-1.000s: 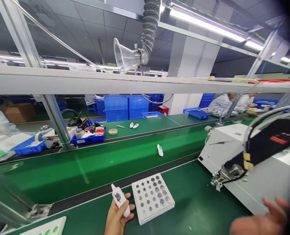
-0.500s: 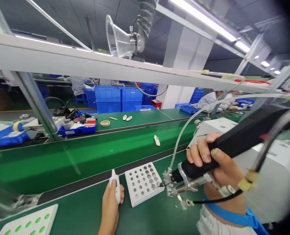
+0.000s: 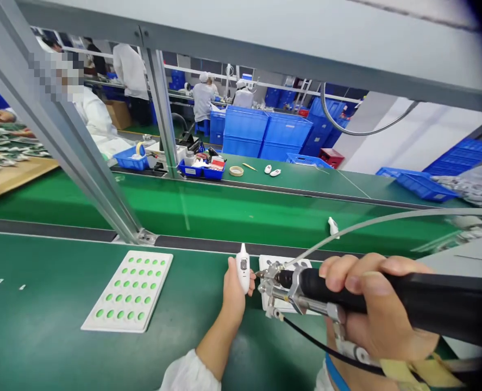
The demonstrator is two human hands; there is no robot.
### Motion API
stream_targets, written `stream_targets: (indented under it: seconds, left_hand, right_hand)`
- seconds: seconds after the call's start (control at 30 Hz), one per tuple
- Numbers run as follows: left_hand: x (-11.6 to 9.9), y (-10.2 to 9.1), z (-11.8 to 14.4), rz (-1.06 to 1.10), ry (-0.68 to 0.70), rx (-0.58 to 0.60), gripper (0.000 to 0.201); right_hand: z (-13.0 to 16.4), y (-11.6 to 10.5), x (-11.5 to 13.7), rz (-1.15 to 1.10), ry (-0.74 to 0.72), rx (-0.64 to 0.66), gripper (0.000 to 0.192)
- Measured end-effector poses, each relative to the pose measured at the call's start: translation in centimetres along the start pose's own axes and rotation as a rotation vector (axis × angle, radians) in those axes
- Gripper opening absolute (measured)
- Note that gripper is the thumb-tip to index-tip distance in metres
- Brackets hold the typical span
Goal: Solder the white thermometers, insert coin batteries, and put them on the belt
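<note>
- While the white probe-tipped device is clasped upright by the left hand, its tip is pointed towards twelve o'clock; thumb and fingers are pressed along its sides.
- At three o'clock from it, the black power screwdriver is gripped by the right hand, fingers wrapped over the barrel, its nose aimed at nine o'clock.
- At nine o'clock, the green-dotted tray is set on the surface.
- The device is judged light, stiff and smooth, perhaps slippery; its slim tip is probably fragile, so the wider body is best held.
</note>
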State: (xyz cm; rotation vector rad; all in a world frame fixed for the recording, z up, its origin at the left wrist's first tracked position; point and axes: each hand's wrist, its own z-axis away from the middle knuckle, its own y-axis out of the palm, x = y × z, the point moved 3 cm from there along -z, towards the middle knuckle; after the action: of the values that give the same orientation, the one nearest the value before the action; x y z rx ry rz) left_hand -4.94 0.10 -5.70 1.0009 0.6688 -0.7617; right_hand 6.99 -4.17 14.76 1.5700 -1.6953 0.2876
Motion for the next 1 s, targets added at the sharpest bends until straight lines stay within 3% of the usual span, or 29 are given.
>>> stream_targets:
  seconds: [0.37,1.0]
  left_hand:
    - [-0.9,0.3,0.8,-0.117,0.006,-0.016,0.074]
    - [-1.6,0.0,1.3,-0.21,-0.023,-0.109,0.079]
  right_hand:
    - [0.2,0.6,-1.3,0.106,0.035,-0.014,0.022]
    - [0.9,2.0,-3.0,0.019,0.02,0.078,0.021]
